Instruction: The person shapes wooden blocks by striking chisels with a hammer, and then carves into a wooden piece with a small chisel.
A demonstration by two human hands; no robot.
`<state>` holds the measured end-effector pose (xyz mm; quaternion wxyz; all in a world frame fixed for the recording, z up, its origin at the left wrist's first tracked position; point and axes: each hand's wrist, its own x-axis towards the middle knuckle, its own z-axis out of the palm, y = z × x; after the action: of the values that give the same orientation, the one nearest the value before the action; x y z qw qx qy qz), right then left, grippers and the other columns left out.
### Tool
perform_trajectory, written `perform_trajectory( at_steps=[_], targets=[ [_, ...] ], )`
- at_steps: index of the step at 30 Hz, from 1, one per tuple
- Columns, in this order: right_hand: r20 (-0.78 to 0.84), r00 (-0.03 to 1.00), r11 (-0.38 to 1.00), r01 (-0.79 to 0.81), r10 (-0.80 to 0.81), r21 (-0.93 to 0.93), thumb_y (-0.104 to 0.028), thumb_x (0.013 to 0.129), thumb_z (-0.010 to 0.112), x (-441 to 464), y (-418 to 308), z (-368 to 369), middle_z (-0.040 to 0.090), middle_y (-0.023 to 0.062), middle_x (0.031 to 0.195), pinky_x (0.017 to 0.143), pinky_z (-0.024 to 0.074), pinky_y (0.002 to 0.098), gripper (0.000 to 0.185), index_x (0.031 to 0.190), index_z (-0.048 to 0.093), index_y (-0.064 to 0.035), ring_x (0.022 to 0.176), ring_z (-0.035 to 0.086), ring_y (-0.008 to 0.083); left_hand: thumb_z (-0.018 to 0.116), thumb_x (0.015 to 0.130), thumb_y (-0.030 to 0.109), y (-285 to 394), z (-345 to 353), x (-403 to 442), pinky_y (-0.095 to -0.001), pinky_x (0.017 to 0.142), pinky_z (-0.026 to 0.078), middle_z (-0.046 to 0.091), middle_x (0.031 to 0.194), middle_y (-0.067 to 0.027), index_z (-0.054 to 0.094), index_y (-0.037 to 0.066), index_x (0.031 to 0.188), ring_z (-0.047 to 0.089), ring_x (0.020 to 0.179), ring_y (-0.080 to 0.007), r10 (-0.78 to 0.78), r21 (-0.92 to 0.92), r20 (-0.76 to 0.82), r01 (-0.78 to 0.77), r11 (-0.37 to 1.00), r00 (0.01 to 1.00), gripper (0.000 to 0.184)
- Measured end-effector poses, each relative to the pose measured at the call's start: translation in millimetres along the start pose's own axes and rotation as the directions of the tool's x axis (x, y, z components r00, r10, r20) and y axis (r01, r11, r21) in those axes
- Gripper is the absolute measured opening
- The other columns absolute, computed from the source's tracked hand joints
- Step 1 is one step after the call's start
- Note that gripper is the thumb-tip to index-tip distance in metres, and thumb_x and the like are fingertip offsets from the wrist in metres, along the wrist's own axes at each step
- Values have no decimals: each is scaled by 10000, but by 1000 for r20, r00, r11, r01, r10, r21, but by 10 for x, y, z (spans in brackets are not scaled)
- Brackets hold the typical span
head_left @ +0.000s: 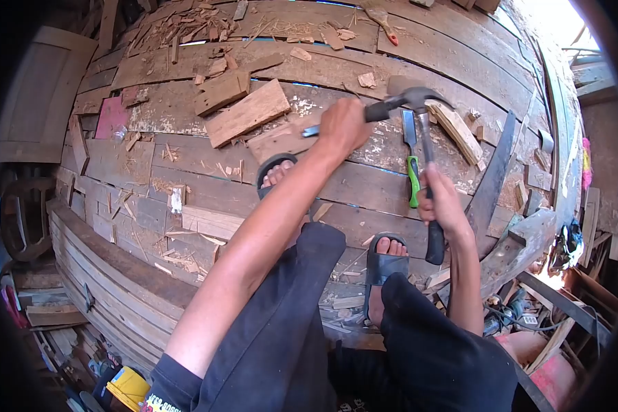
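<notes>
My right hand is wrapped round the shaft of a claw hammer, its black grip sticking out below the fist. My left hand is closed round a tool with a black handle, and a bluish metal end shows at the other side of the fist. The hammer head is at the black handle's end; whether they touch is hard to tell. Between the hands a chisel with a green and black handle lies on the plank floor. Left of my left hand lies a cut wood block.
A hand saw and a narrow wood piece lie at the right. Wood scraps and a brush are at the far side. Stacked planks run along the left. My sandalled feet stand near the tools.
</notes>
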<state>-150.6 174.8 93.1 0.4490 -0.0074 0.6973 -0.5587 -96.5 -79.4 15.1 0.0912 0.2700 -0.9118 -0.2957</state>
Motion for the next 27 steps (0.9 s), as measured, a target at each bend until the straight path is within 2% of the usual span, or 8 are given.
perform_trajectory(
  at_steps=[1, 2, 10, 13, 17, 23, 24, 27],
  targets=[
    [97, 992, 989, -74, 87, -128, -594, 1109, 438, 27, 43, -7, 380, -58, 597, 401, 317, 247, 466, 990, 487, -146, 440, 351, 56, 752, 759, 142, -7, -2, -34, -531, 814, 590, 731, 862, -289, 771, 1, 890, 720, 876, -482, -1, -11, 16, 2, 1000, 1000, 193],
    [165, 982, 995, -79, 89, -66, -599, 1107, 441, 42, -11, -117, 386, -49, 594, 402, 331, 258, 477, 979, 488, -142, 437, 352, 65, 756, 761, 146, -38, -43, -28, -532, 813, 590, 730, 864, -292, 770, -1, 887, 721, 877, -482, 2, -21, 23, -2, 1000, 1000, 194],
    [-144, 987, 976, 101, -74, 192, -610, 1105, 434, -146, -134, -520, 344, -85, 563, 386, 336, 235, 454, 1016, 493, -168, 389, 326, 34, 736, 746, 115, -37, -152, -6, -526, 810, 593, 740, 874, -278, 773, 17, 897, 732, 874, -464, -3, -36, -28, 2, 999, 1000, 184],
    [-131, 987, 927, 129, -88, 351, -624, 1097, 442, -170, -201, -666, 345, -89, 565, 388, 340, 232, 467, 1019, 492, -166, 390, 330, 31, 721, 745, 114, -78, -161, 6, -526, 806, 590, 741, 873, -266, 778, 39, 919, 729, 874, -459, 3, -111, -12, -4, 994, 1000, 198],
    [-147, 988, 972, 83, -51, 220, -652, 1085, 440, -199, -165, -651, 376, -84, 587, 392, 348, 229, 493, 1027, 494, -166, 401, 343, 26, 711, 748, 109, -131, -179, -3, -514, 802, 584, 741, 884, -262, 775, 45, 985, 712, 878, -470, 12, -185, -65, -24, 982, 998, 254],
    [-1, 999, 997, -43, 44, 63, -681, 1085, 382, -217, 164, -480, 389, -71, 588, 394, 345, 227, 543, 1025, 493, -153, 407, 361, 32, 723, 960, 156, -385, -409, -150, -312, 762, 528, 771, 910, -78, 738, -3, 1084, 676, 802, -150, 121, -522, -31, -120, 845, 992, 201],
    [5, 998, 998, -61, 61, 32, -680, 1087, 375, -234, 180, -439, 393, -70, 592, 395, 346, 229, 547, 1023, 495, -150, 412, 365, 33, 719, 944, 137, -427, -443, -192, -341, 684, 519, 717, 837, -47, 706, 8, 981, 632, 757, -128, 41, -617, -63, -71, 784, 997, 135],
    [35, 998, 998, -58, 58, -26, -687, 1086, 359, -267, 241, -399, 401, -67, 604, 404, 358, 226, 571, 1009, 502, -140, 428, 374, 35, 680, 1035, 240, -713, -695, -371, -320, 695, 489, 658, 806, -7, 665, 46, 889, 596, 726, -124, -216, -711, -61, 109, 695, 975, 243]
  ],
)
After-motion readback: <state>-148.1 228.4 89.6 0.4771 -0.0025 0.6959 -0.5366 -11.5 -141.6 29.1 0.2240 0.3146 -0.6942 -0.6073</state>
